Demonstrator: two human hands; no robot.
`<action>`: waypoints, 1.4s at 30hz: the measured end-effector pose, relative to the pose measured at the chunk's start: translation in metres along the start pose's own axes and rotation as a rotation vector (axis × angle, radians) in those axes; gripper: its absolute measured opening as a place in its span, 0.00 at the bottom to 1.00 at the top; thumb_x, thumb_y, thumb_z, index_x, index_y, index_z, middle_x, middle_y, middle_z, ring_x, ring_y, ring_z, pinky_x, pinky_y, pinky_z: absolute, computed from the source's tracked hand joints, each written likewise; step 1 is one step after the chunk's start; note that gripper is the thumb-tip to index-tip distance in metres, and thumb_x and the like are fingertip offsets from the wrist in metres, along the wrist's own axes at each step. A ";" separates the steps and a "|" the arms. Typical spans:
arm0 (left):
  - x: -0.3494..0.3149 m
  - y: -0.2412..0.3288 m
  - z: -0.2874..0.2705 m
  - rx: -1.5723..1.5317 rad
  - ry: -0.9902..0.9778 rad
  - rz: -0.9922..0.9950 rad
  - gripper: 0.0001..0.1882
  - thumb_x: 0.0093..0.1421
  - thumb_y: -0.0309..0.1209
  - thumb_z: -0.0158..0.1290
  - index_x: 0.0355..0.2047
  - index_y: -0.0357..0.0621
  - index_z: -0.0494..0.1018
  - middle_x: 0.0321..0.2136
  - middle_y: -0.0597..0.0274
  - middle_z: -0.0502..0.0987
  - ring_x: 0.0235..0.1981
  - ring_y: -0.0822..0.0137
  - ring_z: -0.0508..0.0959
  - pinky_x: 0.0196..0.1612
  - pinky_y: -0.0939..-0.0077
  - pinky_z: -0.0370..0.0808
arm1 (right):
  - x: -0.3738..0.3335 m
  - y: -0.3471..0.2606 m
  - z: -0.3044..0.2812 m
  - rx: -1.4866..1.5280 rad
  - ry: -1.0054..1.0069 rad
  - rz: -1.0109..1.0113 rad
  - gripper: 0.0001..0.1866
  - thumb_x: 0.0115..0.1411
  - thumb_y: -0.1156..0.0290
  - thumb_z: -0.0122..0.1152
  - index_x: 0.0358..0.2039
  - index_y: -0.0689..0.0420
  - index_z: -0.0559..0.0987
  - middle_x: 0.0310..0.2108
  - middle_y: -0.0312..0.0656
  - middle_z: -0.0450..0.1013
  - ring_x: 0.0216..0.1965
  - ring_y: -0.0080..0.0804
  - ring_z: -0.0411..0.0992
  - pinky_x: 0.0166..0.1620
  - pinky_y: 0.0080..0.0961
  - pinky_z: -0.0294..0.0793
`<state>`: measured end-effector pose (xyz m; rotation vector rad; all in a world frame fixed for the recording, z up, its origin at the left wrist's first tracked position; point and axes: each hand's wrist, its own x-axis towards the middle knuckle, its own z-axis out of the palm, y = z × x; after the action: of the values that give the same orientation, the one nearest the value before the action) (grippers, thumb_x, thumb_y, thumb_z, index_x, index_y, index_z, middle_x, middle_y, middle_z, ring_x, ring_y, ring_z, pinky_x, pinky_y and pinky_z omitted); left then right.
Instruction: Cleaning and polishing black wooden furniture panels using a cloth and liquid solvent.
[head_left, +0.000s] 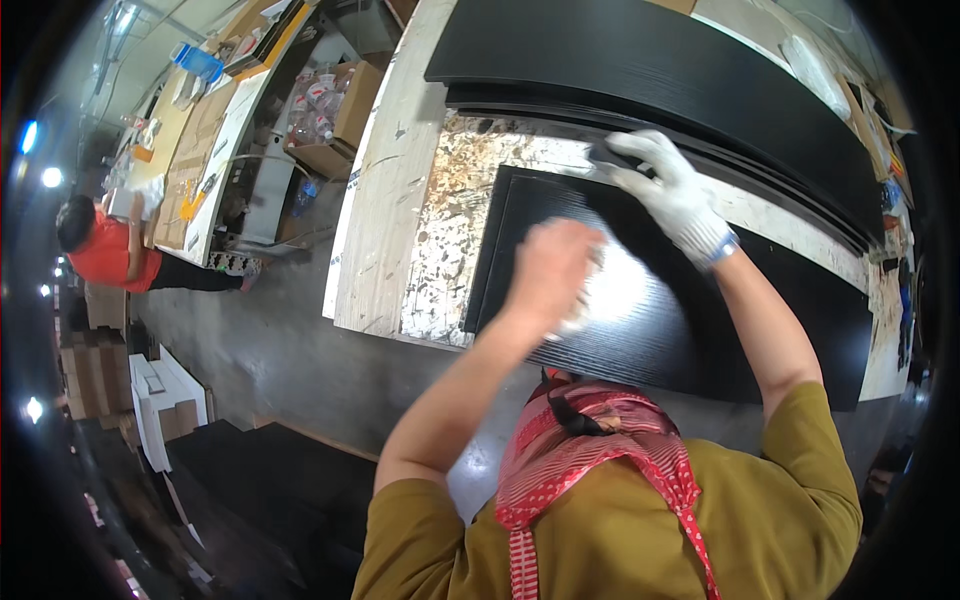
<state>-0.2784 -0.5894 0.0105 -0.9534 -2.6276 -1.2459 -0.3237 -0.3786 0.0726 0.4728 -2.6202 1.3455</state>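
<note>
A black wood-grain panel (640, 330) lies flat on the worktable before me, with bright light glaring off its middle. My left hand (553, 272) is bare and smeared by motion over the panel's left part. Its fingers look curled around a crumpled whitish cloth (582, 312), which shows at their right side and touches the panel. My right hand (672, 190) wears a white knit glove and is near the panel's far edge. Between its thumb and fingers is a small dark object (604, 156), whose kind I cannot make out.
Behind the panel lies a stack of long black boards (650, 70). The pale tabletop (375, 230) is stained. At left, a co-worker in red (110, 250) is beside another bench (215, 150) with a blue container (197, 62). A box of plastic bottles (345, 110) stands between.
</note>
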 end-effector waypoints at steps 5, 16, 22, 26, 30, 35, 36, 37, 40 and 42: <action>0.032 -0.052 -0.090 0.206 0.302 -0.255 0.09 0.57 0.29 0.54 0.38 0.41 0.74 0.37 0.52 0.76 0.39 0.54 0.77 0.44 0.62 0.73 | -0.101 0.048 -0.044 0.096 0.227 0.323 0.20 0.55 0.69 0.64 0.49 0.62 0.76 0.49 0.46 0.71 0.52 0.36 0.69 0.55 0.28 0.67; 0.055 -0.065 -0.041 0.584 0.110 -0.313 0.03 0.55 0.27 0.54 0.29 0.41 0.73 0.31 0.52 0.75 0.36 0.49 0.75 0.39 0.54 0.72 | -0.125 0.057 -0.042 0.281 0.307 0.429 0.20 0.57 0.69 0.63 0.48 0.64 0.75 0.49 0.46 0.70 0.53 0.36 0.69 0.58 0.28 0.66; 0.064 -0.071 -0.054 0.486 0.000 -0.434 0.07 0.55 0.29 0.51 0.31 0.39 0.73 0.34 0.45 0.77 0.39 0.44 0.76 0.42 0.55 0.71 | -0.124 0.057 -0.047 0.244 0.273 0.395 0.20 0.57 0.68 0.63 0.49 0.63 0.75 0.50 0.47 0.70 0.54 0.36 0.68 0.59 0.29 0.65; 0.026 -0.084 -0.067 0.304 0.146 -0.450 0.07 0.57 0.30 0.53 0.34 0.41 0.73 0.33 0.50 0.77 0.38 0.47 0.77 0.43 0.60 0.72 | -0.121 0.057 -0.046 0.291 0.292 0.433 0.21 0.57 0.69 0.62 0.50 0.64 0.75 0.50 0.48 0.70 0.54 0.36 0.68 0.58 0.29 0.65; 0.002 -0.052 -0.086 0.071 0.469 -0.615 0.09 0.57 0.29 0.54 0.39 0.41 0.73 0.35 0.50 0.76 0.38 0.54 0.76 0.45 0.63 0.71 | -0.119 0.052 -0.049 0.258 0.289 0.406 0.22 0.58 0.68 0.62 0.50 0.67 0.73 0.49 0.48 0.70 0.51 0.35 0.69 0.55 0.25 0.68; -0.051 -0.037 -0.045 0.430 0.151 -0.288 0.11 0.55 0.29 0.54 0.39 0.45 0.73 0.36 0.51 0.73 0.38 0.53 0.73 0.44 0.60 0.70 | -0.116 0.045 -0.047 0.392 0.300 0.493 0.23 0.59 0.67 0.61 0.51 0.67 0.73 0.49 0.47 0.70 0.49 0.31 0.70 0.51 0.22 0.71; -0.060 -0.043 -0.050 0.747 0.041 -0.204 0.10 0.55 0.31 0.54 0.38 0.46 0.73 0.35 0.52 0.72 0.36 0.53 0.73 0.43 0.59 0.70 | -0.119 0.058 -0.043 0.329 0.331 0.402 0.23 0.59 0.67 0.61 0.51 0.67 0.73 0.49 0.47 0.71 0.50 0.32 0.70 0.52 0.23 0.70; -0.059 -0.045 -0.072 0.793 0.000 -0.487 0.10 0.55 0.30 0.54 0.39 0.44 0.73 0.36 0.51 0.73 0.39 0.51 0.74 0.44 0.59 0.70 | -0.122 0.057 -0.043 0.387 0.334 0.445 0.23 0.59 0.66 0.62 0.51 0.66 0.73 0.49 0.47 0.71 0.50 0.32 0.70 0.53 0.24 0.69; -0.090 -0.075 -0.134 0.373 0.376 -0.707 0.08 0.62 0.30 0.48 0.39 0.39 0.71 0.37 0.51 0.75 0.43 0.55 0.75 0.47 0.65 0.70 | -0.114 0.066 -0.039 0.241 0.328 0.312 0.25 0.58 0.64 0.62 0.52 0.66 0.73 0.49 0.48 0.71 0.52 0.33 0.69 0.55 0.25 0.68; -0.072 -0.048 -0.145 -0.663 0.782 -0.763 0.10 0.62 0.29 0.47 0.42 0.39 0.70 0.38 0.57 0.77 0.41 0.58 0.76 0.47 0.69 0.73 | -0.119 0.061 -0.045 0.349 0.341 0.410 0.25 0.57 0.64 0.62 0.51 0.67 0.74 0.50 0.49 0.71 0.52 0.36 0.70 0.55 0.28 0.68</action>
<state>-0.2747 -0.7537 0.0514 0.5640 -1.9425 -2.1226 -0.2331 -0.2841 0.0190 -0.2596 -2.2798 1.8271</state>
